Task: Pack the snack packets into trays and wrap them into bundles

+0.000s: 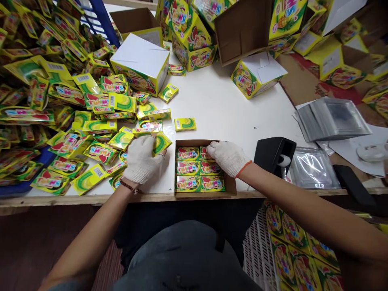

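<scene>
My left hand point(141, 160) in a white knit glove is shut on a yellow-green Twins packet point(161, 142) at the table, just left of an open cardboard box point(190, 143). Several Twins packets point(188, 168) lie flat in that box in two columns. My right hand point(227, 158), also gloved, rests on the packet at the box's top right corner point(205, 153) and covers part of it. Its fingers look flat and hold nothing that I can see. A loose heap of Twins packets point(66, 117) spreads left of my left hand.
The white table point(230, 109) has a wooden front edge. Yellow printed cartons point(139, 62) stand along its back. A black tape dispenser point(274, 155) and clear plastic trays point(312, 169) sit to the right. More printed cartons lie in a white crate below the table.
</scene>
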`<action>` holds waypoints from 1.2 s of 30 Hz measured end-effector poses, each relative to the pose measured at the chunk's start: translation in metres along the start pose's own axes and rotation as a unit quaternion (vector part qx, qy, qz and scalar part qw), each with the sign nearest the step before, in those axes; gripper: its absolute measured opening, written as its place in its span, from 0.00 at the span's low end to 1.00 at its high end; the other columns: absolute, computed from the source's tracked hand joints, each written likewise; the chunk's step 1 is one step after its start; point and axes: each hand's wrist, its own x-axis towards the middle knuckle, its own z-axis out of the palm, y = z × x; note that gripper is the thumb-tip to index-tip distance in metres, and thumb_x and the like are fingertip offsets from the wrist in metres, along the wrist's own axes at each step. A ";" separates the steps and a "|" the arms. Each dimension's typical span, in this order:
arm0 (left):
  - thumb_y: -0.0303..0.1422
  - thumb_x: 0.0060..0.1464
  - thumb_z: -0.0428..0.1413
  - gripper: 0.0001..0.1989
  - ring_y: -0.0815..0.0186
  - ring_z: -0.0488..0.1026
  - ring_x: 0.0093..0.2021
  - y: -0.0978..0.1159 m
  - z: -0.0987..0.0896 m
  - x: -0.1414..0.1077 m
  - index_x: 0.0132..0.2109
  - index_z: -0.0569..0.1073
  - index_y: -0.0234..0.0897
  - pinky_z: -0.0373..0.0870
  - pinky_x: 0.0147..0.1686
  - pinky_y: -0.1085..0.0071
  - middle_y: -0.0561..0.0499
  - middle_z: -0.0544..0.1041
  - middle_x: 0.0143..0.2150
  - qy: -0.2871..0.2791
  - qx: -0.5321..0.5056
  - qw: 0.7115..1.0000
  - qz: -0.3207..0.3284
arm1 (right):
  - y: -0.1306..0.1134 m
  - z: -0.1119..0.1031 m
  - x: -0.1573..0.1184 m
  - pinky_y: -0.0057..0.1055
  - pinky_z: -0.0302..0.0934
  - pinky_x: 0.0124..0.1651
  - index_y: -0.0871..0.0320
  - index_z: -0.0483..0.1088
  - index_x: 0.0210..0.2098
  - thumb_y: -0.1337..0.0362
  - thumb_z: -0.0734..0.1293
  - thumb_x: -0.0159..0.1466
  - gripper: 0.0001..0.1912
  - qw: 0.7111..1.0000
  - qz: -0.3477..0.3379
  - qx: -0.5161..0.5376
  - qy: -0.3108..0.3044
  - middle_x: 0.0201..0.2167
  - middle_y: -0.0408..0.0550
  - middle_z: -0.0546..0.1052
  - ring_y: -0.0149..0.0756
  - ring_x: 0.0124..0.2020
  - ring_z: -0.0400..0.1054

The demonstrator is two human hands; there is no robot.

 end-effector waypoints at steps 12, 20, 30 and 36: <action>0.40 0.60 0.54 0.16 0.51 0.73 0.48 0.108 0.006 -0.043 0.48 0.74 0.33 0.72 0.48 0.55 0.40 0.76 0.46 -0.296 -0.122 0.929 0.186 | 0.009 0.020 0.008 0.37 0.62 0.44 0.61 0.68 0.56 0.68 0.56 0.71 0.17 0.996 -0.072 -0.007 0.045 0.50 0.59 0.74 0.45 0.46 0.71; 0.41 0.59 0.51 0.18 0.47 0.74 0.47 0.110 0.006 -0.037 0.47 0.76 0.33 0.73 0.39 0.53 0.37 0.74 0.49 -0.334 -0.036 0.918 0.213 | -0.021 0.001 0.009 0.35 0.67 0.39 0.64 0.67 0.54 0.75 0.54 0.68 0.19 0.995 0.103 0.000 -0.007 0.51 0.64 0.72 0.46 0.46 0.73; 0.39 0.56 0.52 0.17 0.48 0.71 0.50 0.110 0.005 -0.035 0.46 0.76 0.33 0.72 0.41 0.55 0.39 0.74 0.51 -0.357 -0.076 0.908 0.206 | -0.012 0.006 0.013 0.36 0.64 0.42 0.61 0.67 0.55 0.72 0.54 0.69 0.18 0.997 0.056 -0.042 -0.019 0.49 0.59 0.75 0.47 0.48 0.71; 0.37 0.56 0.52 0.16 0.48 0.72 0.49 0.109 0.005 -0.037 0.46 0.76 0.32 0.71 0.42 0.53 0.39 0.75 0.50 -0.356 -0.091 0.909 0.196 | -0.022 0.010 0.012 0.34 0.64 0.38 0.62 0.68 0.56 0.73 0.53 0.69 0.20 0.995 0.062 -0.070 -0.023 0.53 0.62 0.71 0.46 0.47 0.69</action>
